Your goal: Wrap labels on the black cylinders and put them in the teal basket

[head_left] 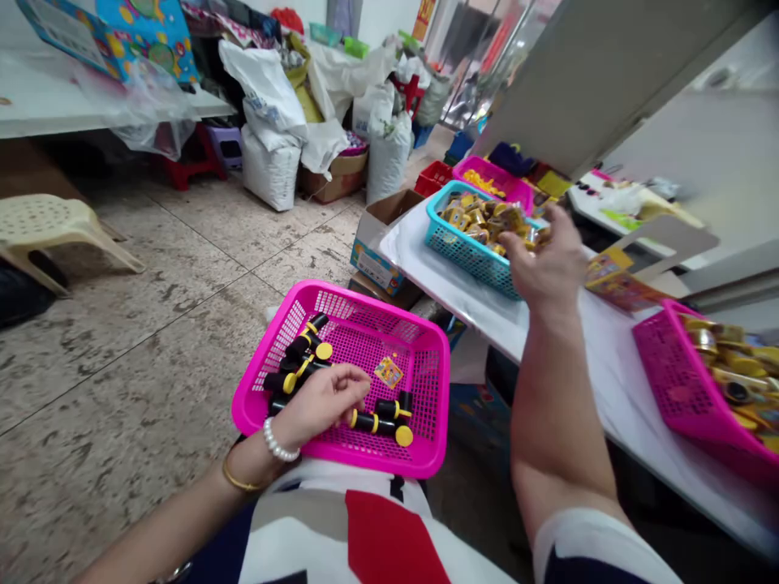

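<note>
A pink basket (419,454) rests on my lap with several black-and-yellow cylinder toys (304,349) and one small printed packet (389,371) in it. My left hand (320,401) lies inside the basket, fingers curled round one of the black-and-yellow pieces (372,422). My right hand (544,264) reaches out to the blue basket (462,251) on the white table (626,389); its fingers are closed over the small yellow packets (480,217) at the basket's near corner. What they hold is hidden.
A second pink basket (675,389) of yellow packets sits at the table's right. Another pink basket (492,177) stands behind the blue one. A cardboard box (380,243), white sacks (271,154), a cream plastic stool (54,231) and red stools stand on the tiled floor.
</note>
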Tool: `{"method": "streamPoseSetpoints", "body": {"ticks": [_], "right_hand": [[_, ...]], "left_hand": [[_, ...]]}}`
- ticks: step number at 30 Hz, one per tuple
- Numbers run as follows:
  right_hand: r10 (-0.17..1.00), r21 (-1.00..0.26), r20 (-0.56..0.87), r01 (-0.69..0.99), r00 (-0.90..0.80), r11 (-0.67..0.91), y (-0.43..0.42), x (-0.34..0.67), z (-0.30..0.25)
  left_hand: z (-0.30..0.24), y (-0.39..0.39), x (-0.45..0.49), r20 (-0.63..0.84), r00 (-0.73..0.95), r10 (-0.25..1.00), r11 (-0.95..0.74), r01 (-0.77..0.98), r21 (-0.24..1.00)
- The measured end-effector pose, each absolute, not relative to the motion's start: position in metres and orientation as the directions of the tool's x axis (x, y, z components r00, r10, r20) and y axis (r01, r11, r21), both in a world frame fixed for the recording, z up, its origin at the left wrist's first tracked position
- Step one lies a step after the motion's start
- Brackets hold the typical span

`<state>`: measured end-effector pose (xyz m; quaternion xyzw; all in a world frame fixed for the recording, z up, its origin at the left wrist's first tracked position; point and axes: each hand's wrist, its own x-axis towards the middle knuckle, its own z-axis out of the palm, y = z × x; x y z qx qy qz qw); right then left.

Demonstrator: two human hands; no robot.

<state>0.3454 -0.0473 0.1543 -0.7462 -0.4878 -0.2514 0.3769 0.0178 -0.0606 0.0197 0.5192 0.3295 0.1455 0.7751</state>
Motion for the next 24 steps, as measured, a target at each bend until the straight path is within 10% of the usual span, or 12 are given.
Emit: {"method": "streamPoseSetpoints", "body": {"ticks": [4, 8, 16, 24], "right_hand": [[0.697, -0.353, 0.652, 0.933, 0.298, -0.068, -0.059, 0.300, 0.110], [0.995, -0.486, 0.097, 0.872, -0.012, 0.058, -0.081, 0.212, 0.034], [0.873, -0.221, -0.397, 0.952, -0.285, 0.210, -0.106, 0.170, 0.002], [0.934, -0.502, -0.210, 0.852, -0.289, 0.150, -0.114, 0.188, -0.001]], "left_hand": [[0.021, -0.043, 0.011, -0.346, 0.577, 0.740, 0.465, -0.067, 0.883], [0.019, -0.029, 0.003, -0.382, 0.463, 0.800, 0.492, -0.142, 0.859], [0.020, -0.029, 0.004, -0.347, 0.467, 0.813, 0.459, -0.149, 0.876], [0.013, -0.038, 0.008, -0.315, 0.574, 0.756, 0.403, -0.028, 0.915]]}}
